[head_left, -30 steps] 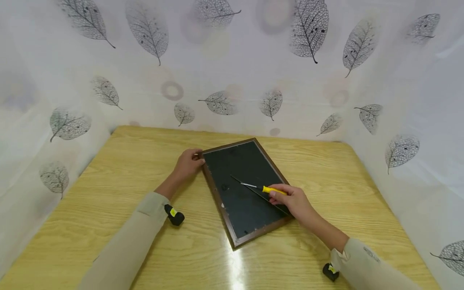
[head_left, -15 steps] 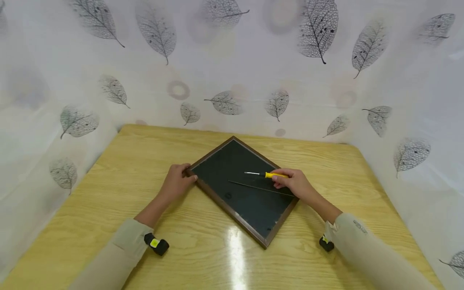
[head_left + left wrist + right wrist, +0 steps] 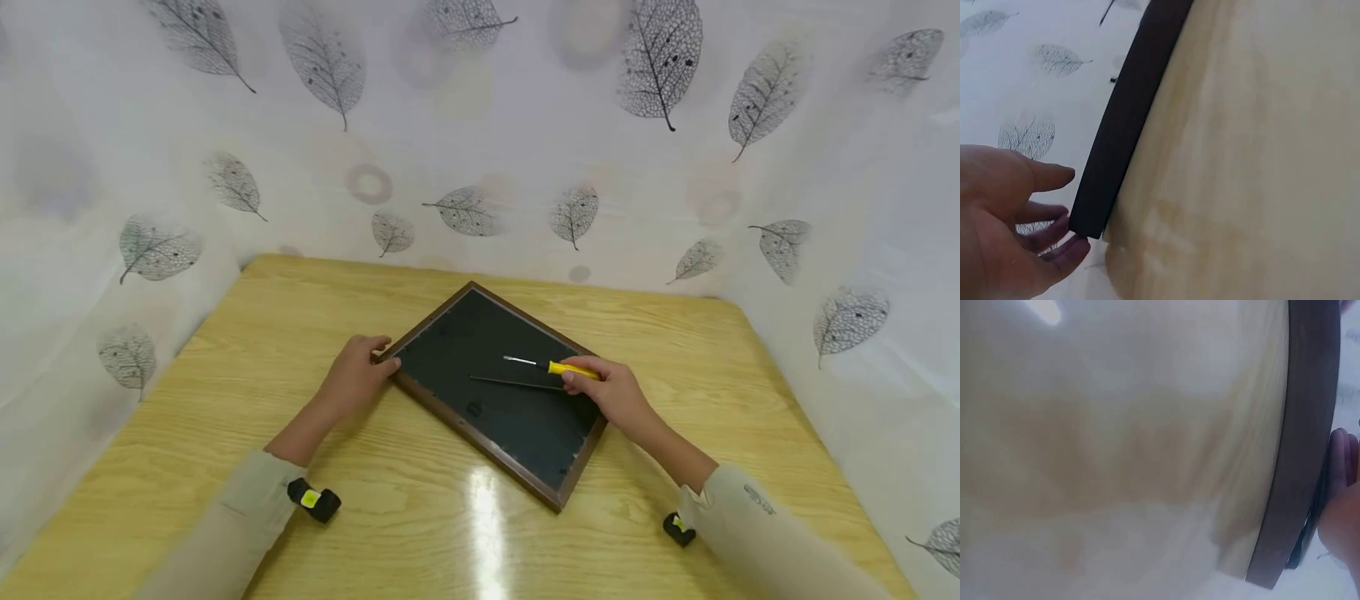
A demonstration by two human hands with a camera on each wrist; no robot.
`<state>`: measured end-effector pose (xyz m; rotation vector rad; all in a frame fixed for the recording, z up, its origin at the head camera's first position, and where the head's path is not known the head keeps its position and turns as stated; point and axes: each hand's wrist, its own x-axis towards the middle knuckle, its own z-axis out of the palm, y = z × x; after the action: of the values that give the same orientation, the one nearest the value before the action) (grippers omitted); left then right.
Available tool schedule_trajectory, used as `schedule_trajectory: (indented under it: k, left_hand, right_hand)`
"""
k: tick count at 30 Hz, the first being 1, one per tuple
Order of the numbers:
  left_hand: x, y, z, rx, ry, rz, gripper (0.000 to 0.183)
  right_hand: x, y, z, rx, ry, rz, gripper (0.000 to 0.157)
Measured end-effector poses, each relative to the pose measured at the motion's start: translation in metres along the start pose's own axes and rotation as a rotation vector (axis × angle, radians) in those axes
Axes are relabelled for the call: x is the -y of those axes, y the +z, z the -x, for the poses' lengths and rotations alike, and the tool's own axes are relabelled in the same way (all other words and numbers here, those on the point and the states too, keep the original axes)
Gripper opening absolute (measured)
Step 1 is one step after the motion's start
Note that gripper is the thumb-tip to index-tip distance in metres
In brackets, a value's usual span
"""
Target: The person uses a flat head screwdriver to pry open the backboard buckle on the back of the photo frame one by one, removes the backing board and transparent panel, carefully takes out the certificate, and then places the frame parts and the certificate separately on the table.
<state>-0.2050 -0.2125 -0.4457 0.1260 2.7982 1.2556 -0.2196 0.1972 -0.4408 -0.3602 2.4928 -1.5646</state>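
Observation:
A brown picture frame (image 3: 480,432) with a black backing (image 3: 465,350) lies back side up, turned at an angle. At its left corner, my left hand (image 3: 354,375) grips the frame with the thumb on the near side and fingers behind. In the left wrist view, that hand (image 3: 1004,219) is curled around the corner of the dark frame edge (image 3: 1122,119). Over the backing, my right hand (image 3: 611,392) holds a screwdriver (image 3: 573,369) by its yellow handle, metal tip pointing left. Below the tip runs a thin raised edge (image 3: 517,383) on the backing. The frame's right corner is partly hidden by this hand.
A wood-grain table (image 3: 405,533) carries the frame, with a light glare in front. White leaf-patterned sheeting (image 3: 480,150) stands behind and on both sides. Black wrist cameras (image 3: 315,500) sit at both sleeve cuffs.
The picture frame has turned counter-clockwise, with its left corner coming nearer and its near corner swinging right. My left hand moved with that corner; the screwdriver's tip rose slightly away from the thin edge.

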Motion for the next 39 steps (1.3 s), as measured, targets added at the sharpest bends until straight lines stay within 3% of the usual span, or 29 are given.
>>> schedule_trajectory:
  k: [8,11,16,22,27,34,39]
  left_hand:
    - [0.004,-0.004,-0.033,0.031,0.033,0.035,0.041]
    - [0.005,-0.004,-0.038,0.03,0.034,0.025,0.039]
    - [0.007,-0.004,-0.037,0.041,0.025,0.005,0.038]
    - [0.005,-0.005,-0.028,0.071,0.022,-0.009,0.038]
    - [0.002,-0.003,-0.011,0.079,0.004,0.0,0.039]
    - [-0.005,0.006,0.018,0.058,-0.035,0.085,0.04]
    - [-0.008,0.014,0.028,0.045,-0.044,0.124,0.039]
  right_hand:
    - [0.005,0.016,0.032,0.036,0.058,-0.136,0.038]
    - [0.004,0.019,0.036,0.049,0.083,-0.14,0.04]
    - [0.005,0.018,0.034,0.054,0.046,-0.127,0.038]
    - [0.003,0.008,0.024,0.044,0.015,-0.087,0.035]
    - [-0.003,-0.003,0.006,0.028,-0.009,-0.053,0.034]
    - [-0.011,-0.017,-0.022,0.023,-0.008,-0.031,0.035]
    - [-0.014,-0.025,-0.032,0.028,-0.012,-0.053,0.035]
